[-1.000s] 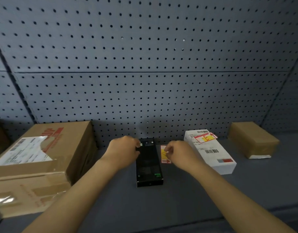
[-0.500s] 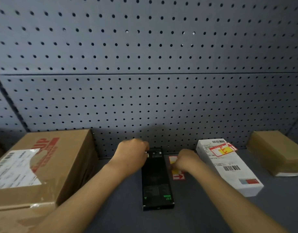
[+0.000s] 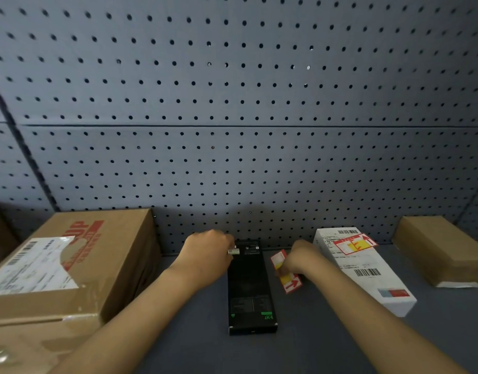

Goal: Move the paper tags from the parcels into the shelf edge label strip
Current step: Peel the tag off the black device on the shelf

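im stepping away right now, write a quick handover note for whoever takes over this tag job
Left hand: holds the far end of the black box, fingers curled at its top edge.
Right hand: pinches a red and yellow paper tag, just right of the black box and above the shelf.
White parcel: a second red and yellow tag still lies on its far end.
Done: one tag is in hand.
Left: the label strip is not in view. Slot this tag into it, then fetch the one on the white parcel.
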The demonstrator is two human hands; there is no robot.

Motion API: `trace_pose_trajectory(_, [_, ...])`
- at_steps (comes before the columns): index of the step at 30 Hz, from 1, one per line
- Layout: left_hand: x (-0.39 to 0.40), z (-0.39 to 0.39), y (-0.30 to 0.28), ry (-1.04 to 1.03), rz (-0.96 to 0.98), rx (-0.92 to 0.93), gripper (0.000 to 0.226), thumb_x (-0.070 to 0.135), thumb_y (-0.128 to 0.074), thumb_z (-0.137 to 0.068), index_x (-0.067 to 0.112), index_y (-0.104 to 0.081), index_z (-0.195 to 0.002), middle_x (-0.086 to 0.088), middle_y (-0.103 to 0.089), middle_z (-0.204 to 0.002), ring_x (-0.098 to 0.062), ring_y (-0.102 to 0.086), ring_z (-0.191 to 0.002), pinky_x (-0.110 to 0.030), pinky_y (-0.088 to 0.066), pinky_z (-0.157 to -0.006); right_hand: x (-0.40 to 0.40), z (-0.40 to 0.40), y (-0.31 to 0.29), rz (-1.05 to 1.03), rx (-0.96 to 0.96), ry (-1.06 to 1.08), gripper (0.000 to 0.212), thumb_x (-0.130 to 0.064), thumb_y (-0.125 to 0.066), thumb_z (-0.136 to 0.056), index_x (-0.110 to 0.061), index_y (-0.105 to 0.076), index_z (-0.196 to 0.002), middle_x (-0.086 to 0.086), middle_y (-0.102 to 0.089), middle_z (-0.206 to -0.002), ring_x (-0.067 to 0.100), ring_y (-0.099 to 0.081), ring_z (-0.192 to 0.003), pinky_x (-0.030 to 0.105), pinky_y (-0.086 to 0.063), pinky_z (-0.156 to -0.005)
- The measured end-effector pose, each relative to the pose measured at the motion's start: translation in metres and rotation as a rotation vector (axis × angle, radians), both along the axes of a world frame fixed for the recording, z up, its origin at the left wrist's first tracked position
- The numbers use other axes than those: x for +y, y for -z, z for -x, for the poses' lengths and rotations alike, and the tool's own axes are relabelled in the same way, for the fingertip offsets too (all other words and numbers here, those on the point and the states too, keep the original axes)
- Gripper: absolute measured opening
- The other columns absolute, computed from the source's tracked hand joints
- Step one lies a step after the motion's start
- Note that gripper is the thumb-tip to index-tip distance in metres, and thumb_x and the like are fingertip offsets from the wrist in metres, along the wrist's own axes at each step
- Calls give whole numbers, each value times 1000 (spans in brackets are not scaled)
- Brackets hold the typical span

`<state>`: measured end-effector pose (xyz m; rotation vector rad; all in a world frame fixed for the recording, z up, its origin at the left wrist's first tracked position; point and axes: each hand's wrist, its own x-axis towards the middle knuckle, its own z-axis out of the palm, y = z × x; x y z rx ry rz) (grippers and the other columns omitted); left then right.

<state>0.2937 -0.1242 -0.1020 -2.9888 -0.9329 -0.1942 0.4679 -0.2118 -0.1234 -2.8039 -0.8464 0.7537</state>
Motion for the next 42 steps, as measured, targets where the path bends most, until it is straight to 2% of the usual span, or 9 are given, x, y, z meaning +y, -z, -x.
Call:
trace_pose_trajectory(6, [-7,10,2,14,3,11,25,29,-52,-94,23,-61,-116,0,-64,-115,-21,-62,-101,-34,-52,-84,-13,10,4,-73,-26,37,30,-14,-59,-89,-2,-59,-116,14,-65,-115,26,-65,-93,28,-45,-62])
trace_pose_trajectory(10, [-17,14,2,15,1,17,27,29,-50,-95,24,-60,-120,1,-63,-119,-21,-61,-105,-34,-50,-88,-26,17,-1,-88,-56,-14,19,-4,-48,-91,0,-61,-104,15,-59,-92,20,-48,-59,25,-35,-45])
trace_pose_trajectory(13, [-29,19,2,17,6,27,29,29,-49,-95,24,-60,-121,0,-62,-122,-21,-60,-107,-35,-49,-92,-41,22,-4,-118,-102,-29,10,-1,-49,-87,-7,-56,-82,9,-50,-79,22,-50,-64,24,-35,-44])
trace_pose_trajectory(16, [-43,28,0,11,2,18,29,29,-49,-95,24,-60,-122,1,-62,-121,-20,-61,-106,-34,-49,-91,-58,27,-7,-186,-57,-53,12,-2,-48,-87,-5,-59,-90,9,-56,-79,23,-56,-70,24,-41,-50])
trace_pose_trajectory(20, [-69,39,-1,-17,-6,5,29,28,-49,-95,25,-59,-122,1,-63,-121,-20,-60,-107,-33,-50,-91,-87,33,-13,-342,19,-103,24,-3,-48,-87,-5,-66,-103,15,-68,-101,28,-66,-89,35,-54,-76])
trace_pose_trajectory(26, [-130,60,6,-71,18,5,29,27,-50,-94,26,-59,-121,1,-64,-119,-21,-61,-106,-31,-48,-88,-145,51,-29,-567,110,-215,28,-3,-52,-88,-15,-69,-108,8,-71,-105,20,-66,-90,31,-52,-74])
trace_pose_trajectory(31, [-174,80,14,-119,8,-33,28,21,-44,-94,25,-62,-116,0,-63,-120,-24,-61,-105,-30,-47,-86,-184,78,-30,-606,135,-326,23,-8,-56,-90,-13,-67,-110,5,-69,-100,10,-62,-74,17,-48,-60])
trace_pose_trajectory(35, [-196,98,20,-131,10,-42,26,22,-44,-95,25,-62,-113,1,-61,-120,-24,-61,-106,-29,-46,-82,-196,100,-23,-586,137,-414,21,-9,-55,-92,-14,-67,-109,4,-70,-101,12,-63,-77,14,-47,-57])
trace_pose_trajectory(42, [-198,121,26,-128,52,-24,24,19,-47,-93,24,-65,-108,-1,-63,-116,-25,-62,-104,-31,-48,-81,-200,128,-7,-614,133,-460,20,-8,-58,-91,-14,-67,-108,1,-65,-96,17,-65,-86,21,-52,-64])
